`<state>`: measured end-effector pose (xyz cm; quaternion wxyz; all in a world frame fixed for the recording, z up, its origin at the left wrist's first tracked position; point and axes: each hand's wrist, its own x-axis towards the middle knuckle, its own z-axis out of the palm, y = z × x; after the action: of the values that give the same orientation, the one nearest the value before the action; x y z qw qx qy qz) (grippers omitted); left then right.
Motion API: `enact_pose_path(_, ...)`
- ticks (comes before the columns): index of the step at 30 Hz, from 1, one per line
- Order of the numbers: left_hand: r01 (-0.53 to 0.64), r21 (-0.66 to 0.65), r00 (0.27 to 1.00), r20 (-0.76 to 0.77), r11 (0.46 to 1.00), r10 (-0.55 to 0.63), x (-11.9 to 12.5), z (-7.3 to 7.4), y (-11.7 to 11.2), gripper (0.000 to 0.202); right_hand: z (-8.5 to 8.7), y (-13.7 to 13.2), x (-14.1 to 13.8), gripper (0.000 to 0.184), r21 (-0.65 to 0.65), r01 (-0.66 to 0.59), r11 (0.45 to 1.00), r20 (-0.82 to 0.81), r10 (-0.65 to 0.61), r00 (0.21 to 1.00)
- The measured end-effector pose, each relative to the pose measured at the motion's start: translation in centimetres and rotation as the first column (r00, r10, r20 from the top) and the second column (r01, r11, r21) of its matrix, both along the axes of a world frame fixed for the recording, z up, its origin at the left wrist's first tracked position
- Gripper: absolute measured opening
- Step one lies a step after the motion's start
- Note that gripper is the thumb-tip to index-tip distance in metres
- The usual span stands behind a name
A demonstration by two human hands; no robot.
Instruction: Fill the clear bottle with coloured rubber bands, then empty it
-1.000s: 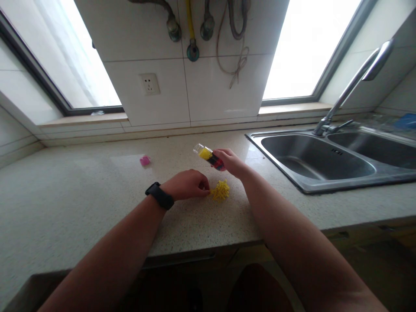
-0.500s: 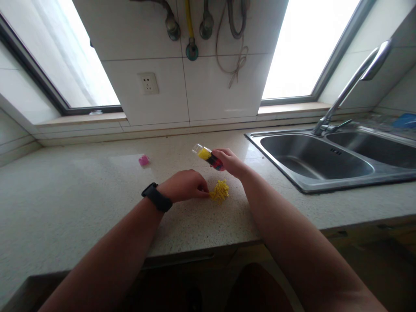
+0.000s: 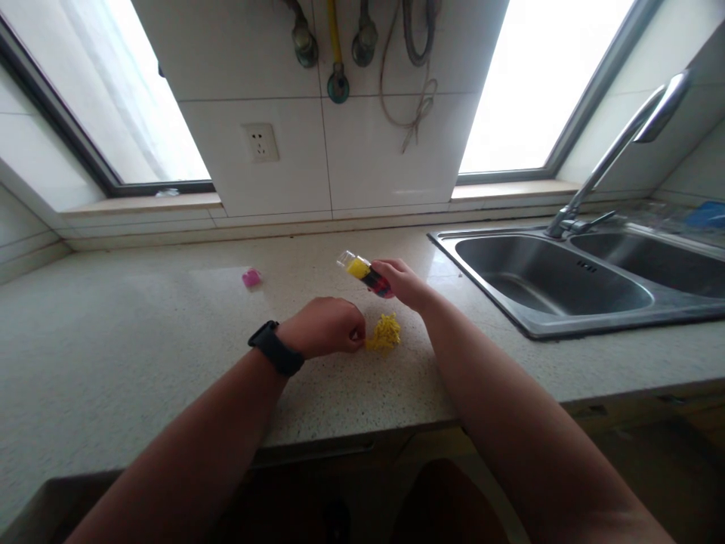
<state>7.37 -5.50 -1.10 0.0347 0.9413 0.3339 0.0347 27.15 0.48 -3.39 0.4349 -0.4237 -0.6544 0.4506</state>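
A small heap of thin yellow loops, which look like rubber bands (image 3: 387, 331), lies on the counter in front of me. My left hand (image 3: 337, 326), with a dark watch on the wrist, is closed in a pinch at the heap's left edge, touching the bands there. Just beyond the heap, my right hand (image 3: 398, 281) grips a clear bottle (image 3: 359, 268) by its lower part. The bottle is tilted, its clear mouth pointing up and left. Yellow, black and red layers show inside it. My right fingers hide its bottom end.
A pink cap-like piece (image 3: 251, 278) sits on the speckled counter (image 3: 141, 340) to the left. On the right is a double steel sink (image 3: 549, 273) with a tall faucet (image 3: 617, 151). Pipes and a wall socket (image 3: 261, 142) are on the tiles behind.
My left fingers have curled in more at the edge of the yellow heap. My right hand and the bottle stay nearly where they were. The view has shifted slightly.
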Motion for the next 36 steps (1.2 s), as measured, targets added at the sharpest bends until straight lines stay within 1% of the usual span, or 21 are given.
enact_pose_path(7,0.015,0.036,1.000,0.024,0.999,-0.016,-0.5,-0.1,0.4,0.013,0.4,-0.4,-0.1,0.034,0.006,0.008,1.000,0.006,-0.008,1.000)
enact_pose_path(10,0.011,0.042,0.998,0.062,0.999,-0.013,-1.0,0.4,0.8,0.012,0.5,-0.5,-0.3,0.034,0.003,0.010,1.000,0.003,-0.010,1.000)
enact_pose_path(12,-0.012,0.040,0.994,0.107,0.999,0.008,-1.5,0.9,1.1,0.013,0.4,-0.4,-0.2,0.034,-0.004,0.013,1.000,-0.005,-0.013,1.000)
enact_pose_path(15,-0.092,0.061,0.972,0.222,0.994,0.077,-2.2,1.6,1.4,0.014,0.2,-0.1,0.0,0.035,0.000,0.012,1.000,-0.023,-0.012,1.000)
enact_pose_path(18,-0.185,0.117,0.925,0.355,0.976,0.133,-2.8,2.1,1.7,0.015,-0.1,0.2,0.4,0.035,0.008,0.008,1.000,-0.007,-0.008,1.000)
enact_pose_path(22,-0.345,0.194,0.835,0.511,0.918,0.206,-3.7,2.3,2.4,0.015,-0.3,0.3,0.6,0.033,-0.004,0.001,1.000,0.042,-0.001,0.999)
enact_pose_path(25,-0.428,0.225,0.789,0.565,0.875,0.241,-4.2,2.2,3.0,0.015,-0.4,0.2,0.5,0.033,-0.011,-0.021,1.000,0.057,0.022,0.998)
enact_pose_path(27,-0.438,0.225,0.784,0.569,0.871,0.248,-4.3,2.0,3.2,0.016,-0.4,0.1,0.3,0.033,-0.012,-0.039,0.999,0.064,0.039,0.997)
enact_pose_path(29,-0.422,0.223,0.793,0.561,0.879,0.239,-4.3,1.9,3.3,0.016,-0.3,-0.1,0.2,0.033,-0.014,-0.060,0.998,0.063,0.060,0.996)
enact_pose_path(32,-0.382,0.238,0.814,0.544,0.893,0.203,-4.3,1.9,3.2,0.017,-0.2,-0.3,0.0,0.033,-0.017,-0.082,0.997,0.059,0.082,0.995)
enact_pose_path(36,-0.344,0.277,0.829,0.538,0.897,0.152,-4.2,2.0,3.0,0.017,0.0,-0.5,-0.1,0.032,-0.020,-0.071,0.997,0.073,0.073,0.995)
